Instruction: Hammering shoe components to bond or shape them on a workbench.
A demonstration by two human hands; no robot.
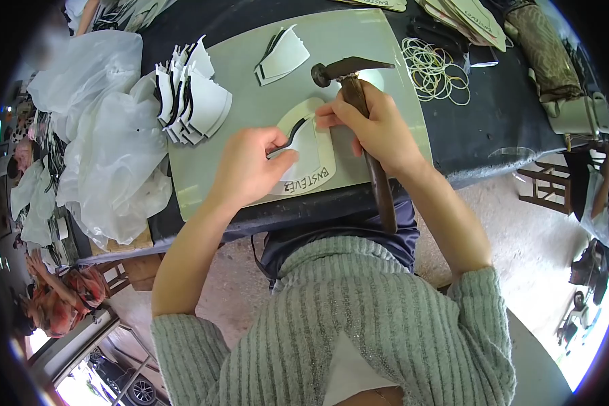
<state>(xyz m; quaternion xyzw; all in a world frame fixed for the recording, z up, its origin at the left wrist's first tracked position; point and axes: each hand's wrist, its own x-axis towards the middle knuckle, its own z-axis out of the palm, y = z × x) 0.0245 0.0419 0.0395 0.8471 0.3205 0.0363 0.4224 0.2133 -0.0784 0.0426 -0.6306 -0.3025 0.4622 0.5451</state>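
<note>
one white piece (306, 145) with a black edge strip lies on a cream template (321, 177) on the grey board (250, 101); by my guess it is partly worked, with a small pile (281, 55) done and a bigger stack (189, 95) waiting. the left hand (250, 169) pinches the piece flat, the right hand (379, 125) is closed round a hammer (358, 101), fingertips on the piece

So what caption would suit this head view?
Left hand pressing a white cut piece on a board; right hand gripping a hammer.
</note>
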